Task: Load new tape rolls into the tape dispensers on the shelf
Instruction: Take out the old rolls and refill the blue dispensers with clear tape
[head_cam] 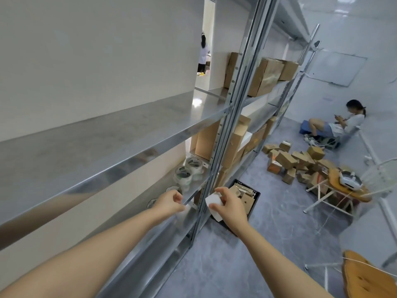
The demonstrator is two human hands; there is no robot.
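A: The fingers (221, 195) of the right hand (228, 206) are curled and pinch a white piece (212, 202), maybe a tape roll or a paper; it is too blurred to say which. The left hand (169, 201) is closed in a loose fist at the front edge of the lower metal shelf (193, 191). I cannot tell if it holds something.

B: And where are the tape rolls?

A: Clear tape rolls (189, 172) stand on this lower shelf, just beyond the left hand, in a small group. One more clear round thing (152, 202) lies on the same shelf, left of the hand.

B: What is around them?

A: Cardboard boxes (266, 76) stand farther along the rack. On the floor, under the right hand, is a black crate (255, 195) with cardboard inside. To the right, many small boxes (287, 160) lie in a pile, and far right a person (341, 121) sits by the wall.
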